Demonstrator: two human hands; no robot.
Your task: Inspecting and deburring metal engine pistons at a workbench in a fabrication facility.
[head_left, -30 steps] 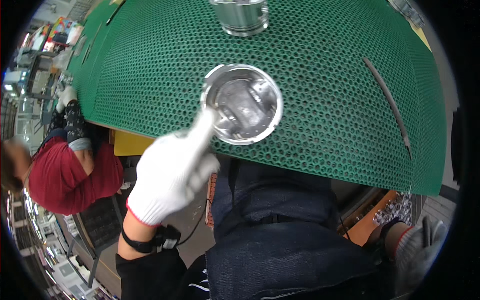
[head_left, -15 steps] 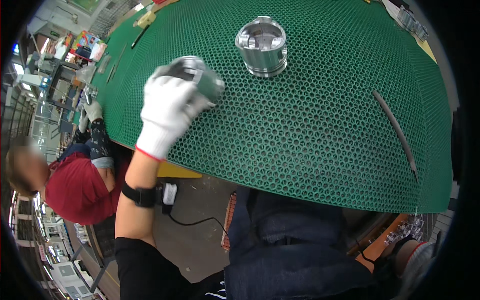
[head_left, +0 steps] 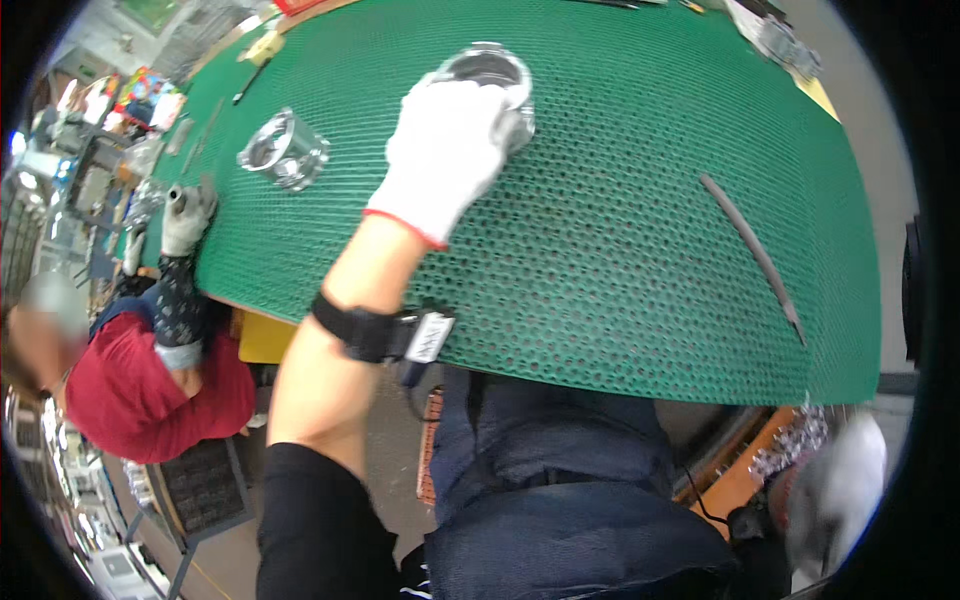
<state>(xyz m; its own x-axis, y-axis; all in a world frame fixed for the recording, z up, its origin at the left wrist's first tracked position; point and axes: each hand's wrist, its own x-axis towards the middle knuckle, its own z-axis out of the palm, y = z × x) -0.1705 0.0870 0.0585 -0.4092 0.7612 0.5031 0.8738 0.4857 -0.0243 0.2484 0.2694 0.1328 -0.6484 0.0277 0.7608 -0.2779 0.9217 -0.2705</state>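
Observation:
My left hand point(head_left: 450, 145), in a white knit glove with a red cuff edge, is closed round a shiny metal piston point(head_left: 524, 118) towards the far side of the table. The glove covers the piston's near left side; its open hollow end faces up. Another metal piston point(head_left: 287, 150) lies tilted on the green mat to the left, apart from my hand. At the lower right, beyond the table edge, my gloved right hand point(head_left: 848, 480) is smeared by motion. Its fingers cannot be made out.
A green perforated mat point(head_left: 600, 270) covers the table. On it lie a dark curved strip point(head_left: 755, 250) at right and a black pen point(head_left: 250, 82) at far left. Small shiny parts point(head_left: 795, 440) sit below the right edge. A co-worker point(head_left: 160, 390) works at left.
The piston that my left hand held now rests on the mat at left, let go. That hand has moved right onto the other piston. My right hand has risen at the lower right.

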